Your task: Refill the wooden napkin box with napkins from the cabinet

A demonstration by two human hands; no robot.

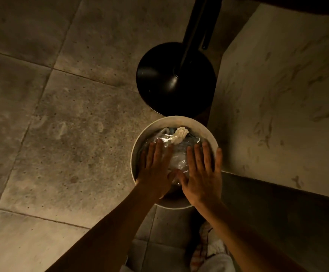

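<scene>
A round white bin [181, 120] stands on the floor below me. Inside it lie clear plastic wrapping [176, 160] and a crumpled white napkin [180, 135] near the far side. My left hand [155, 167] is spread flat, palm down, over the left half of the bin's opening. My right hand [201, 173] is spread flat the same way over the right half, its outer finger at the rim. Both hands hover over or press on the plastic; neither grips anything. No wooden napkin box or cabinet shows in the head view.
A black round table base [159, 79] with its pole [195, 36] stands just beyond the bin. A pale marbled wall or counter side [281, 91] rises at the right. Large concrete floor tiles [61, 114] lie at the left. A striped cloth [204, 250] shows at the bottom.
</scene>
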